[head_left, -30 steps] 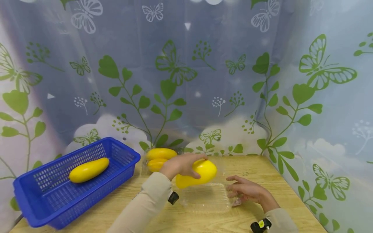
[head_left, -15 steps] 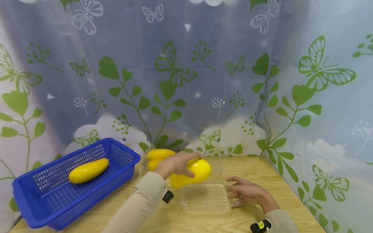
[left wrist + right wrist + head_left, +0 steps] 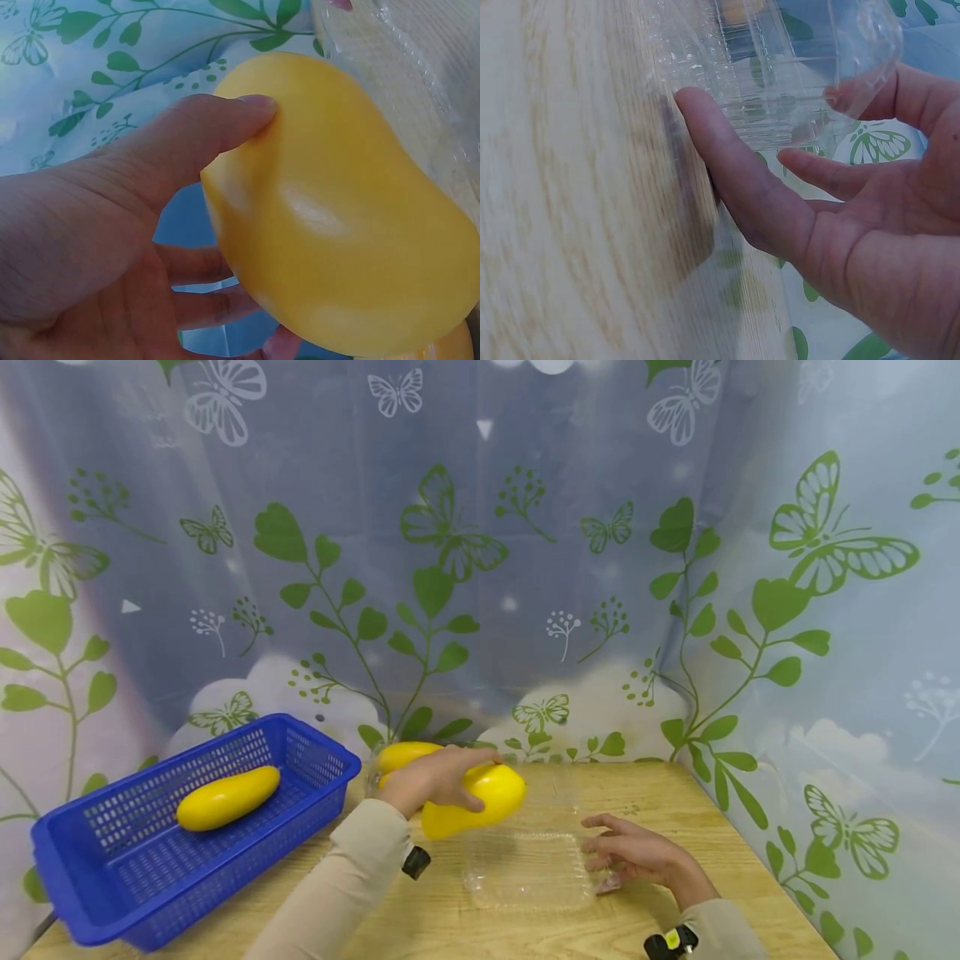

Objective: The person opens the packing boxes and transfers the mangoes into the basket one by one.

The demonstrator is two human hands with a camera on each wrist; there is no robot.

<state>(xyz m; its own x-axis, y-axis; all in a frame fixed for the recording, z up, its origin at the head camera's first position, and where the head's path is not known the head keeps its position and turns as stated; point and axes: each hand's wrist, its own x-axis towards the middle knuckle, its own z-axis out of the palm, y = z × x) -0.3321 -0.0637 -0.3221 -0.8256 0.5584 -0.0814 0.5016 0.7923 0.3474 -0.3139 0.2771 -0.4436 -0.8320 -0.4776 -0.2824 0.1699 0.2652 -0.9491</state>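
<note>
My left hand (image 3: 435, 777) holds a yellow mango (image 3: 487, 793) above the table, thumb on the near side. In the left wrist view the thumb presses the mango (image 3: 322, 202), and the other fingers reach behind it. My right hand (image 3: 637, 852) is at the right side of a clear plastic clamshell box (image 3: 532, 893) whose lid is raised at the back. In the right wrist view the right hand (image 3: 870, 217) touches the box (image 3: 772, 112) with relaxed fingers, not curled round it.
At the left stands a blue plastic basket (image 3: 135, 906) with one yellow mango (image 3: 228, 797) in it. Behind my left hand, more yellow mangoes (image 3: 405, 752) lie in another clear box, partly hidden. A patterned curtain (image 3: 480, 610) hangs behind the wooden table (image 3: 420, 918).
My left hand has carried the mango leftward, away from over the clear box toward the mangoes at the back. The right hand and the box have stayed put.
</note>
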